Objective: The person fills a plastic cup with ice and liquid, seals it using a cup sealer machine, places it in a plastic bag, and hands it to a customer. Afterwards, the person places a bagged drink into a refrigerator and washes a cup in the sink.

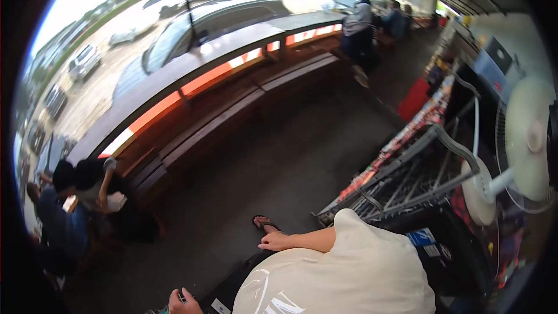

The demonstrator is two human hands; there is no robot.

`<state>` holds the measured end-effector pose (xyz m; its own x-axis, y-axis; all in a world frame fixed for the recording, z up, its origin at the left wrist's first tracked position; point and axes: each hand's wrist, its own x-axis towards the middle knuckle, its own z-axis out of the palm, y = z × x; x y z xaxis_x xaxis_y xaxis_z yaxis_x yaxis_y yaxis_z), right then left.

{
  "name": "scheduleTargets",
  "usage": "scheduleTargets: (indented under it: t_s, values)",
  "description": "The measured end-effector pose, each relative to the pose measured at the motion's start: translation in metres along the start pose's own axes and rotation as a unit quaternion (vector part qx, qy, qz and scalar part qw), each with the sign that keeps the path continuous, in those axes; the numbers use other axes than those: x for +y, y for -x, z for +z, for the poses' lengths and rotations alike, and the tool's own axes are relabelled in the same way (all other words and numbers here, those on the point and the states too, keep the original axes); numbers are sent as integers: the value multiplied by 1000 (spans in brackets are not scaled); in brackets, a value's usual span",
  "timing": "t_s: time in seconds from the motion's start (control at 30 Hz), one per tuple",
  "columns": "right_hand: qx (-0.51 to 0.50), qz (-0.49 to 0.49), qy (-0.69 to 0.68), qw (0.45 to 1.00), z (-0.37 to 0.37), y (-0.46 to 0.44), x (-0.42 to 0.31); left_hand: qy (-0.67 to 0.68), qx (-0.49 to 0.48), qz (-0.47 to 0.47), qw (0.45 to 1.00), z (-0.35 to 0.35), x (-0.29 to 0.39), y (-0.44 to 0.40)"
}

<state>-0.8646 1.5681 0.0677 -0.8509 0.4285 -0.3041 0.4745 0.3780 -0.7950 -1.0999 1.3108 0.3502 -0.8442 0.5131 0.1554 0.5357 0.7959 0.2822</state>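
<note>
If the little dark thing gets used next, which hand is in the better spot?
Probably the left hand: it already seems to hold the little dark thing, though I can't tell what that is. The right hand is apart from it.

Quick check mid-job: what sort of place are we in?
Probably an open-sided eatery or waiting area, I can't tell which: a long counter and bench run along one side, with parked cars outside.
</note>
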Motion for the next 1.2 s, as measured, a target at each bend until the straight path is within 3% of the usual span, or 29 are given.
scheduleTargets:
  t_s: [0.13,0.33,0.47,0.53,0.67,0.73,0.87,0.93,1.03,1.2]
  values:
    - [1,13,-75,997,-17,32,-4,-50,-15,5,999,-1,3,6]
    - [6,-37,-15,999,-20,51,25,-84,-48,-6,995,-4,8,11]
    - [-3,60,-22,998,-41,68,24,-95,-48,11,994,4,-6,11]
    - [-59,50,-4,997,-50,70,37,-97,-45,8,994,-1,1,13]
    - [-39,-2,18,999,-49,74,64,-94,-44,13,995,-4,3,17]
    - [-131,41,62,989,-58,75,68,-96,-37,15,995,0,-2,18]
    - [-172,77,63,980,-59,76,75,-83,-24,45,995,5,-9,16]
    - [-107,25,22,994,-54,75,76,-100,-37,30,994,-1,-1,18]
    - [-94,-51,-58,993,-57,76,54,-123,-55,20,991,-3,3,17]
    - [-133,-53,33,989,-64,79,26,-134,-41,30,990,9,-6,16]
